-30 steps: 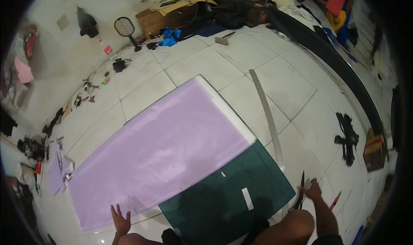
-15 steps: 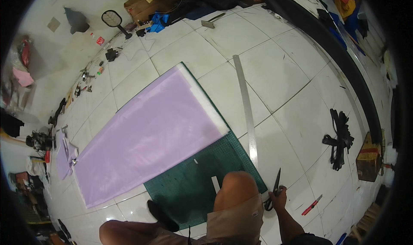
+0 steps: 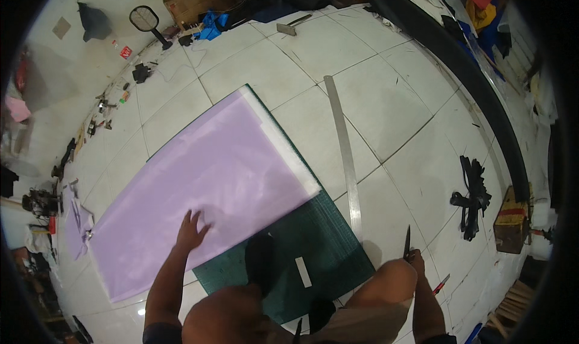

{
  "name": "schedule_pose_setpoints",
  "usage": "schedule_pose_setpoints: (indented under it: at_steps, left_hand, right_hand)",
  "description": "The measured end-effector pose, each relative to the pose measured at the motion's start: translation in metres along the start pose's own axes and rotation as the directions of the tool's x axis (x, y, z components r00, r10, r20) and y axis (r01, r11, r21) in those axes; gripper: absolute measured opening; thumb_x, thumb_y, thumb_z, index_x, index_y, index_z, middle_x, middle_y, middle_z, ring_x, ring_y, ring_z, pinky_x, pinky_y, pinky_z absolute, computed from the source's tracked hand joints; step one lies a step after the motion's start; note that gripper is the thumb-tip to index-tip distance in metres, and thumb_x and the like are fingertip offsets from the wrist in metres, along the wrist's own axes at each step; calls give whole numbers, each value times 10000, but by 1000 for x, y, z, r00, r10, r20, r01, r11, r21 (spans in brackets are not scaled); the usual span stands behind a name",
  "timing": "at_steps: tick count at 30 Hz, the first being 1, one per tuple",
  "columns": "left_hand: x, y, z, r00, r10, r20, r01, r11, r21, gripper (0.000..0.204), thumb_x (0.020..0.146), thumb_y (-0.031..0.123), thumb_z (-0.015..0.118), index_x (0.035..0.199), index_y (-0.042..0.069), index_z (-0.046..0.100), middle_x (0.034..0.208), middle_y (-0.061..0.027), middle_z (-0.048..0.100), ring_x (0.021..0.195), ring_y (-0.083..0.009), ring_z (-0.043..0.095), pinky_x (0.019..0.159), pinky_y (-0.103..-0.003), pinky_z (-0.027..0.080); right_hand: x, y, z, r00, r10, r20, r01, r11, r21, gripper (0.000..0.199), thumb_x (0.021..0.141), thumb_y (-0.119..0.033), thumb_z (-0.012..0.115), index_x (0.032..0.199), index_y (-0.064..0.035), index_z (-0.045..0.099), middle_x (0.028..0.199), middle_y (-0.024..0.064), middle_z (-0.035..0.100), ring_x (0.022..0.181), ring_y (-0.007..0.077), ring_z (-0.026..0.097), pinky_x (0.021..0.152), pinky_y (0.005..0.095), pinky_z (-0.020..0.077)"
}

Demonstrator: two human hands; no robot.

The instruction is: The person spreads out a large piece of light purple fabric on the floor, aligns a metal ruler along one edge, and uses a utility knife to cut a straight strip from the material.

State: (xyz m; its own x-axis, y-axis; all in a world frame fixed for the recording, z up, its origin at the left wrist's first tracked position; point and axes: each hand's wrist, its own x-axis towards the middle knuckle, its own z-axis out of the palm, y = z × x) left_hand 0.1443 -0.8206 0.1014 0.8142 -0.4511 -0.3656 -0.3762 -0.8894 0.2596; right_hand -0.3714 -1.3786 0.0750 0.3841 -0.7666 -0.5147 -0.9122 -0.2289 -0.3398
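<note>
Red cutter (image 3: 438,288) nr R hand (image 3: 415,259) at scissors (image 3: 408,241), finger pose unclear. L hand (image 3: 191,232): fingers spread over lilac sheet (image 3: 241,157). Knees (image 3: 389,280) part-hide grn mat (image 3: 338,238); wht tile flr (image 3: 398,121).

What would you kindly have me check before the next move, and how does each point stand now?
1. Scissors in the right hand: ok, blade end pointing away from the body.
2. Left hand pressing the lilac sheet: cannot tell; it is over the sheet, but contact is unclear.
3. Lilac sheet spread without large folds: ok.
4. Metal ruler off the sheet: ok, on the floor to its right.
5. Green mat free of scraps: not ok, a white strip lies there.
6. Red cutter well away from the right forearm: not ok, close beside it.
</note>
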Motion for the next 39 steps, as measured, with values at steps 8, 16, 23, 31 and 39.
schedule_pose_setpoints:
  at_steps: [8,16,23,31,39]
  left_hand:
    - [195,67,-11,942,188,-279,-183,982,43,657,880,382,634,1430,102,408,1469,-285,327,1340,-476,328,1101,-482,321]
    - [234,100,-15,952,125,-281,-128,992,8,437,862,290,653,1252,103,588,1231,-160,560,1151,-357,515,1029,-452,374]
    - [272,98,-21,863,281,-420,-312,950,-6,341,826,238,691,1140,107,660,1117,-132,611,1088,-321,549,955,-418,440]
    - [296,108,-27,890,221,-399,-281,955,-98,148,814,147,659,892,38,723,975,-167,664,958,-352,609,869,-414,486]
    - [321,107,-31,952,1,-307,-58,982,-180,289,840,271,568,889,28,715,925,-190,678,887,-368,636,794,-444,501]
  right_hand:
    - [50,-115,-51,964,-221,145,242,959,-149,554,765,-239,791,1207,-27,533,1041,155,585,843,247,628,735,361,530]
    - [23,-231,78,903,-405,-147,379,909,-177,448,864,-199,671,1228,17,525,1232,229,525,1169,401,495,999,466,408]
    - [82,-224,112,759,-262,-596,147,961,-236,543,946,-369,534,1326,12,456,1357,248,414,1284,399,367,1072,526,245]
    - [87,-226,113,775,-226,-590,91,964,-250,558,924,-382,559,1328,-10,461,1371,214,387,1299,370,342,1082,517,223]
    - [90,-226,112,778,-225,-586,93,964,-248,550,916,-367,566,1327,-17,459,1379,206,381,1314,356,330,1090,506,207]
